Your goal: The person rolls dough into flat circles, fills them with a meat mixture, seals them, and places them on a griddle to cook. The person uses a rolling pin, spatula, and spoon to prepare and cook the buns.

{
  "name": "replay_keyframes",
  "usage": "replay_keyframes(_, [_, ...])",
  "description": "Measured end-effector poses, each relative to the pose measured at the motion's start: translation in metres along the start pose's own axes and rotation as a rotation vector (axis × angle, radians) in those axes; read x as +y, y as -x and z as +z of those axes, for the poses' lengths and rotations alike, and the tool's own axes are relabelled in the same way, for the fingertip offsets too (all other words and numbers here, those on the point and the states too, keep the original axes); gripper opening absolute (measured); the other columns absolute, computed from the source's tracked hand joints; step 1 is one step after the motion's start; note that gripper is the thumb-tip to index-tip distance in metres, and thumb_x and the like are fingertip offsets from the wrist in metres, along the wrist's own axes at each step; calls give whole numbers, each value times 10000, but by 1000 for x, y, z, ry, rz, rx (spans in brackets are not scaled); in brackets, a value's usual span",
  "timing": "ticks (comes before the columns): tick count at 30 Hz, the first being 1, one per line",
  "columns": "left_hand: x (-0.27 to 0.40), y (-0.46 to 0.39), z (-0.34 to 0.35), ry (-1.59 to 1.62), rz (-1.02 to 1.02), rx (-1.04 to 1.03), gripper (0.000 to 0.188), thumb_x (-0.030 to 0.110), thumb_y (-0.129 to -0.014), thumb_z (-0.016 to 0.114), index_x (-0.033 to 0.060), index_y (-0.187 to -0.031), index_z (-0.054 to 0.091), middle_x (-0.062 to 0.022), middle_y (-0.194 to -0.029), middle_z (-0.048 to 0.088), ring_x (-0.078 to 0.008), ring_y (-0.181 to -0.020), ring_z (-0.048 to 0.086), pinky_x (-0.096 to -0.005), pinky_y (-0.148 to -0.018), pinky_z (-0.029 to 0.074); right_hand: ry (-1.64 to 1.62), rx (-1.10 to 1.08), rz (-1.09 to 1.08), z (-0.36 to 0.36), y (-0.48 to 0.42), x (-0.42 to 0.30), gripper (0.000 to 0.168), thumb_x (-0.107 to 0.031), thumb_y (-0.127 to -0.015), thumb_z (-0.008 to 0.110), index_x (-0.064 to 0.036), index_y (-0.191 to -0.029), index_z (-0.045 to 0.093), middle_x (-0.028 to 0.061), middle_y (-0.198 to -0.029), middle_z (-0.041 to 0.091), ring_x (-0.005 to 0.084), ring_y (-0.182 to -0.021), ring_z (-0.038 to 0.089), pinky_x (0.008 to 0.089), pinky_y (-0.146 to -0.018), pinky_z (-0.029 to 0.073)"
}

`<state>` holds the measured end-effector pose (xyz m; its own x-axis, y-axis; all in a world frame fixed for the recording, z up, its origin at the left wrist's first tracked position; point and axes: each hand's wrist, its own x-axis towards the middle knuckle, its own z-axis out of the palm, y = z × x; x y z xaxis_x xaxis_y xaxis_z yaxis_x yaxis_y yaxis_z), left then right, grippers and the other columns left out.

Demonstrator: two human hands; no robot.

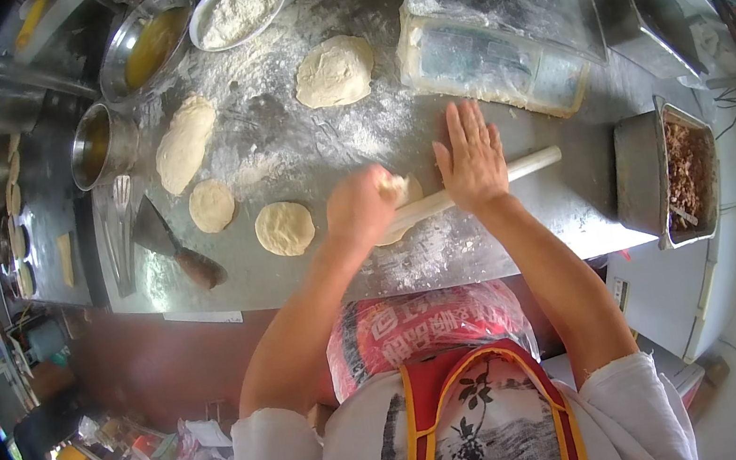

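Note:
My left hand [363, 203] is curled with fingers closed on the edge of a dough disc [413, 189], its fingertips blurred. A wooden rolling pin [533, 164] lies slanted across that disc. My right hand [473, 157] presses flat on the pin, palm down, fingers extended. To the left on the floured metal table are two small round dough pieces [284, 229] [212, 206] and a longer oval dough piece [186, 145]. A larger flattened dough piece [335, 71] lies farther back. A dough scraper with a wooden handle [200, 266] rests near metal tongs [124, 227].
At the back left stand a bowl of flour [241, 10], a metal bowl of yellow liquid [155, 47] and a metal pot [103, 144]. A floured clear container [493, 61] stands back right. A metal tin of brown filling [691, 171] sits at the right edge.

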<state>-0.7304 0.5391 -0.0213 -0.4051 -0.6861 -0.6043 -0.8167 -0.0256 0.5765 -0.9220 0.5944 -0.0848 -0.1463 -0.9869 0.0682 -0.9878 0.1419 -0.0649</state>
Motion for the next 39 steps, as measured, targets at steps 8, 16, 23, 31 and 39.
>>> replay_keyframes(8, [-39, 25, 35, 434, 195, 154, 307, 138, -886, 632, -14, -1153, 612, -125, -1064, 674, -163, -884, 669, -274, -760, 517, 72, -132, -59, -19, 45, 2, 596, -409, -917, 449, -58, -1396, 404, 205, -1480, 312, 312, -1386, 303, 505, -1112, 249])
replay_keyframes(16, [-65, 0, 12, 1161, -39, 390, 356, 113, -879, 632, -30, -1200, 571, -114, -1044, 675, -200, -881, 675, -324, -750, 556, -82, -205, -213, -26, 74, 14, 577, -368, -959, 379, -56, -1441, 316, 201, -1492, 298, 329, -1396, 271, 522, -1129, 217])
replay_keyframes(23, [-31, -12, 25, 260, 186, 181, 225, 79, -891, 593, 57, -1110, 638, -150, -990, 681, -229, -761, 665, -354, -663, 520, -109, 61, 57, -4, -7, -4, 619, -391, -886, 506, -34, -1383, 413, 203, -1461, 352, 329, -1345, 364, 522, -1086, 299])
replay_keyframes(31, [-59, 25, 39, 890, 27, 32, 359, 27, -871, 530, -14, -1227, 552, -143, -1076, 660, -205, -1017, 638, -351, -859, 512, -34, -91, -109, -19, 66, 7, 604, -381, -928, 443, -58, -1429, 342, 214, -1460, 349, 333, -1372, 320, 516, -1118, 245])
replay_keyframes(39, [-37, -6, 19, 903, -120, 296, 287, 60, -798, 631, -40, -1064, 589, -132, -945, 666, -181, -872, 654, -308, -750, 524, -58, -182, -230, -30, 75, 8, 591, -354, -942, 428, -52, -1439, 320, 216, -1456, 355, 352, -1366, 321, 549, -1108, 244])
